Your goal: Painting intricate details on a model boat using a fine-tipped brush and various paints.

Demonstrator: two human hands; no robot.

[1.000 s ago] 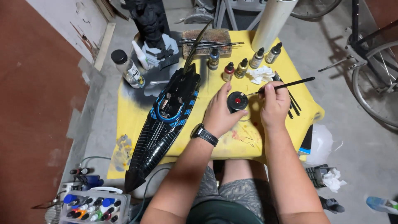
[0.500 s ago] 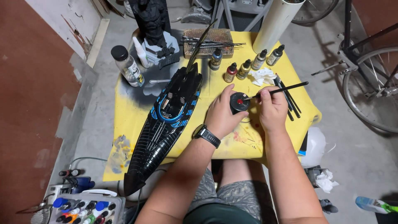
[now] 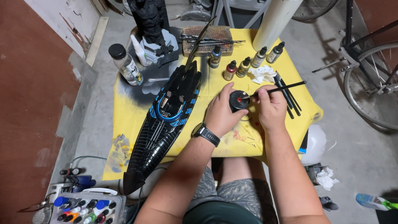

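Now the brush (image 3: 277, 88) tip has reached the red paint in the small black cap (image 3: 239, 100), which the left hand (image 3: 222, 112) grips near the table's (image 3: 128, 120) right edge; the right hand (image 3: 270, 108) pinches the brush.

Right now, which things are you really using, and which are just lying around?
In use:
left hand holding the small black pot
right hand holding the brush, tip at the pot

Lying about:
black model
paint bottles
spare brushes
crumpled tissue
clear bottle
yellow table
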